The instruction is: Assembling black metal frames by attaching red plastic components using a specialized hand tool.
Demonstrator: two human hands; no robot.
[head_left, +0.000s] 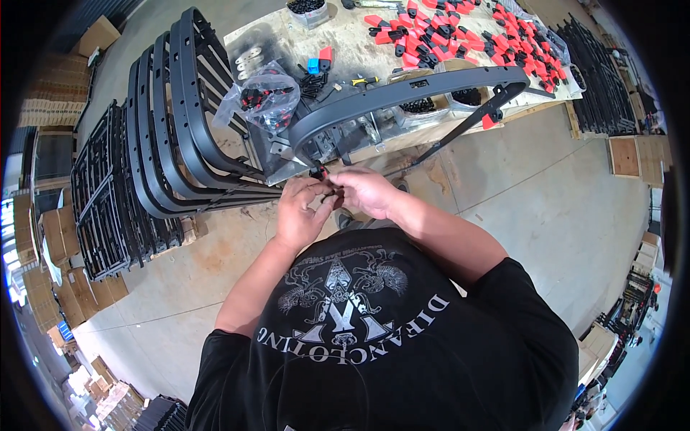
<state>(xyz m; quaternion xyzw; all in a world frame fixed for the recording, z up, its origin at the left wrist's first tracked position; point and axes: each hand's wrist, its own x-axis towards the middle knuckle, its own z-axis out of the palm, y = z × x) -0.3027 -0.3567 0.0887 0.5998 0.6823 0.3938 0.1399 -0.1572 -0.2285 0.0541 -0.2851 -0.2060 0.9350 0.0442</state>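
Note:
A black curved metal frame (417, 90) stands across the front of the workbench, one end reaching down to my hands. At that end sits a small red-and-black plastic piece (319, 172), just above my fingertips. My left hand (298, 212) is closed in a pinch, its fingertips meeting those of my right hand. The fingers of my right hand (365, 192) are bent and pressed together beside it. Something small and dark shows between the fingertips, too covered to name. Another red-and-black piece (491, 121) is on the frame's right side.
Several similar black frames (162, 122) lean in a row on the left. The workbench (345, 47) bears a pile of red-and-black pieces (431, 32), a clear plastic bag (269, 97) of parts, a blue block (313, 65) and boxes of black fasteners (419, 105).

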